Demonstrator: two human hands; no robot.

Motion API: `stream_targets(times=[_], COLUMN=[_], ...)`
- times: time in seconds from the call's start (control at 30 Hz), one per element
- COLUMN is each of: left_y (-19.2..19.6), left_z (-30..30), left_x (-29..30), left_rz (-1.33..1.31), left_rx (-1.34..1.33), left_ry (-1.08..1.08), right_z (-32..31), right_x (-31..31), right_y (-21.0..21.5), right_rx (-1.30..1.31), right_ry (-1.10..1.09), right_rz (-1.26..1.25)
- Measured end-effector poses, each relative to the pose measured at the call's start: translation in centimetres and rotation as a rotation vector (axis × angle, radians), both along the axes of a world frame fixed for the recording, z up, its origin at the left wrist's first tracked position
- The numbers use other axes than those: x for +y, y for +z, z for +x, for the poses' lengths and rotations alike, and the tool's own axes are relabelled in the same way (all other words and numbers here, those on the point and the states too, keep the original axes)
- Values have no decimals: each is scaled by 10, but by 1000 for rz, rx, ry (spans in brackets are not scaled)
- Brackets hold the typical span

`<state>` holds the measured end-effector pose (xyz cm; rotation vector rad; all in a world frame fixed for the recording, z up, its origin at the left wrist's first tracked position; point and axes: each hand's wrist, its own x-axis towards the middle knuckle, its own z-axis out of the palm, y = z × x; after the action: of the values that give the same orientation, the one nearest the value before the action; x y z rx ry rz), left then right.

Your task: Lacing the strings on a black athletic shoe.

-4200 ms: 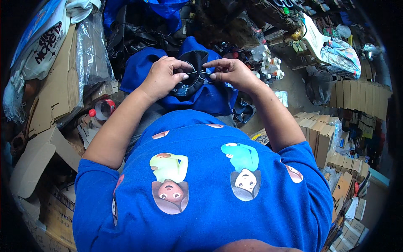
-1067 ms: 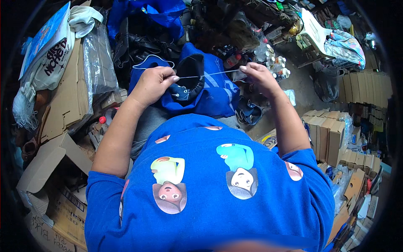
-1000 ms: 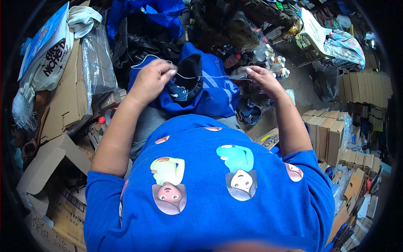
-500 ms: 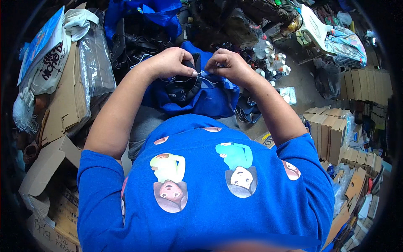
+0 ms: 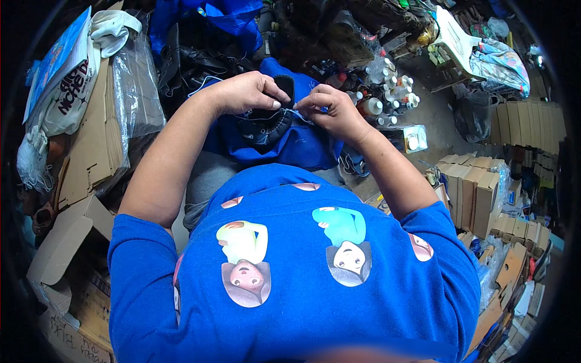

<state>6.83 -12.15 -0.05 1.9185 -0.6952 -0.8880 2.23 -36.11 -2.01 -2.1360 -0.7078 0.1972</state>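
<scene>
Dark shoe (image 5: 259, 133) on blue cloth (image 5: 298, 150). Right hand (image 5: 336, 111): fingers pinching pale thread (image 5: 296, 112). Left hand (image 5: 249, 93) over shoe's far side; can't tell what its fingers grasp.

My bright blue short-sleeved cloth shirt (image 5: 290, 314) with cartoon prints, and my bare hands.
Across my front sit two large cartoon figures with dark hair, upside down from where I look: on my left a figure in a pale yellow-green top (image 5: 242, 266), on my right a figure in a turquoise top (image 5: 347, 242). Smaller bits of the same pattern show at the sides and over my belly. My loose left sleeve (image 5: 142, 260) and right sleeve (image 5: 433, 233) are plain blue and end on my upper arms, leaving both forearms, my left hand (image 5: 260, 94) and my right hand (image 5: 333, 112) uncovered. Soft grey cloth (image 5: 212, 175) covers my lap.
</scene>
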Motion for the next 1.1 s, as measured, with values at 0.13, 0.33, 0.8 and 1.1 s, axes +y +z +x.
stream_targets(times=[0.13,0.33,0.8,1.1], left_y=[7,1,12,-11], left_z=[-1,4,-58,-49], left_x=[-2,-6,18,148], left_rz=[69,109,161,-52], left_rx=[8,-3,-427,48], left_ry=[-57,-98,412,741], right_z=[-6,-13,14,2], right_x=[2,16,2,-150], right_y=[8,40,23,50], right_rx=[-117,-348,804,709], right_ry=[20,163,-83,-23], right_rz=[-84,-535,171,1240])
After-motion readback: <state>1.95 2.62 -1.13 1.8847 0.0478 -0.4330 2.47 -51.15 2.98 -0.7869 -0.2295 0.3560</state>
